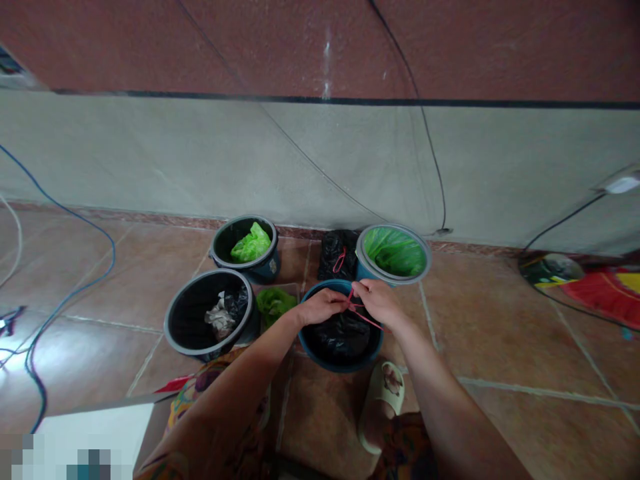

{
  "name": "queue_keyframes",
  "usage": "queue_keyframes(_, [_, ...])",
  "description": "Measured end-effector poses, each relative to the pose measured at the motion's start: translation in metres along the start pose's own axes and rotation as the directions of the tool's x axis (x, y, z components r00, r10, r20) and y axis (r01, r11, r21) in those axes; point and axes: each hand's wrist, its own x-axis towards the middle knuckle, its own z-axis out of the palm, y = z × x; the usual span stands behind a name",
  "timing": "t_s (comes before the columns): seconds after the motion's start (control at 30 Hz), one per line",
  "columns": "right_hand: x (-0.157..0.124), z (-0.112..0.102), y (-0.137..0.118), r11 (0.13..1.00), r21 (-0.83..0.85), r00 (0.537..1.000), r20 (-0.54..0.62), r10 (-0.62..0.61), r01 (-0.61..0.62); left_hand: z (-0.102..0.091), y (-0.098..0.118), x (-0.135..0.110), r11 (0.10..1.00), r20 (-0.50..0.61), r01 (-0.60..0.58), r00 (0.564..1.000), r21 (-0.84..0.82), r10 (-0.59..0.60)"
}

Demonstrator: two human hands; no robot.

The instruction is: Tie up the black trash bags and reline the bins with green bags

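Both of my hands meet over a blue bin (373, 347) that holds a black bag (343, 337). My left hand (323, 307) is closed in a pinch on the bag's red drawstring (364, 312). My right hand (380, 300) is closed on the same string, which trails down and to the right. The bag sits inside the bin below the hands.
A tied black bag (337, 253) lies by the wall. Around it stand a bin with a green liner (395, 253), a dark bin holding a green bag (245, 247), and a black bin with crumpled rubbish (207, 320). Cables run along the floor at left. My slipper (383, 400) is near the blue bin.
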Motion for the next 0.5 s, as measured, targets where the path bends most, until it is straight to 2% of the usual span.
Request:
queue_keyframes(0.13, [-0.0007,0.0028,-0.0032,0.986,-0.164,0.998,-0.046,-0.035,0.027,0.0002,0.001,-0.0003,0.96,0.003,-0.126,0.992,0.25,0.13])
queue_keyframes(0.27, [-0.0032,0.0035,-0.0091,0.984,-0.177,0.994,-0.098,-0.038,0.02,-0.0014,-0.0015,0.0002,0.946,0.041,-0.15,0.989,0.288,0.145])
queue_keyframes(0.37, [-0.0048,0.0038,-0.0098,0.995,-0.102,0.977,-0.209,-0.041,0.02,0.0001,-0.0029,0.001,0.97,0.008,-0.083,0.997,0.229,0.083])
queue_keyframes(0.43, [-0.006,0.0046,-0.0086,0.999,-0.036,0.942,-0.335,-0.021,0.009,0.0023,-0.0029,0.0023,0.991,-0.076,0.021,0.997,0.134,-0.01])
queue_keyframes(0.5, [-0.0078,0.0058,-0.0072,0.999,0.03,0.924,-0.382,0.027,-0.017,0.0041,-0.0023,0.004,0.992,-0.186,0.128,0.974,-0.016,-0.129])
